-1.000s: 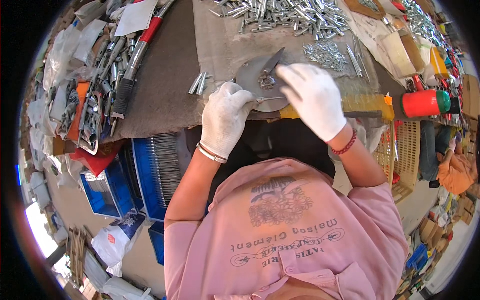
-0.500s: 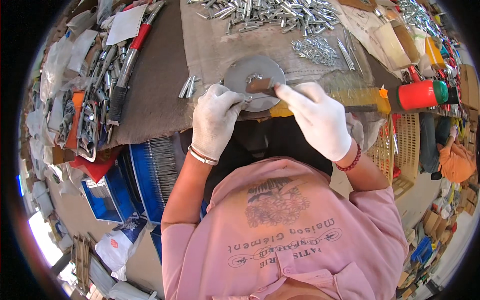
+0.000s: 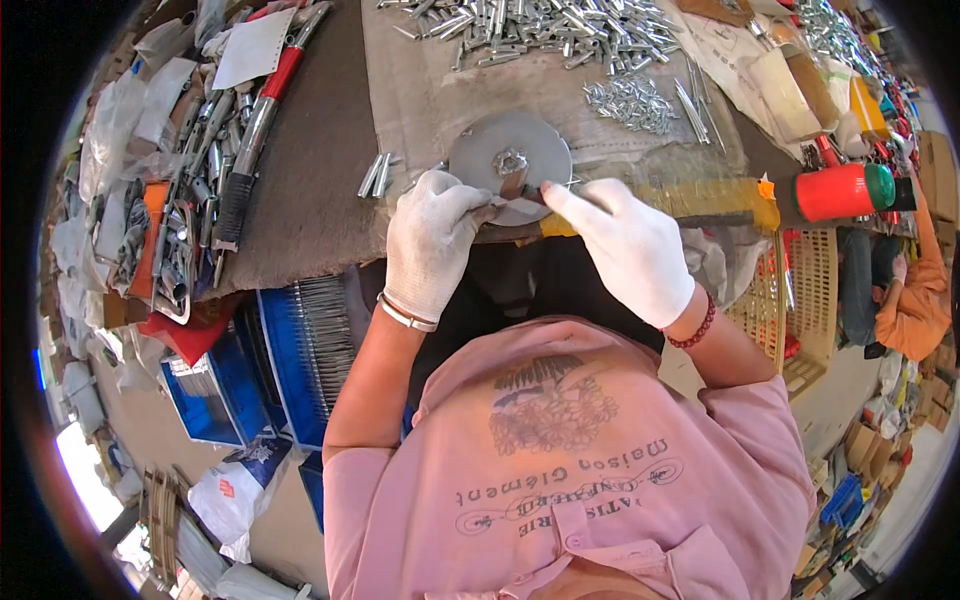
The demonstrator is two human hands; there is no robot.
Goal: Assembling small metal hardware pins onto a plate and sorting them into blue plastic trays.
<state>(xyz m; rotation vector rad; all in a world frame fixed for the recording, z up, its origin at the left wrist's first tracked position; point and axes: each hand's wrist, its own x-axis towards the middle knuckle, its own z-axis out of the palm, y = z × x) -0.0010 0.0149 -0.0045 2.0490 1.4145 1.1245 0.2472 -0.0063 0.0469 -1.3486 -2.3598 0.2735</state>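
A round grey metal disc (image 3: 545, 145) lies at the table's near edge, with a small cluster of shiny metal pieces (image 3: 510, 161) at its middle. Over the disc's near side, my gloved right hand (image 3: 630, 245) is closed on a small rust-brown tool with a blocky head (image 3: 514, 184); its exact kind does not show. My gloved left hand (image 3: 432, 240) is closed in a pinch at the disc's near left rim, its fingertips beside the tool. Whatever lies between those fingertips is too small to name. Several metal tubes (image 3: 377, 175) lie left of the disc.
Heaps of silver tubes (image 3: 560, 25) and tiny metal parts (image 3: 630, 103) lie beyond the disc, with thin rods (image 3: 690, 110) beside them. Tools crowd the left. A red-green cylinder (image 3: 845, 191) stands right. Below are blue crates (image 3: 300, 350) and a yellow basket (image 3: 810, 290).
The brown tool has swung down and turned, toward my left fingertips. My right hand has moved slightly left and nearer to me. My left hand has hardly moved. A person at far right has shifted.
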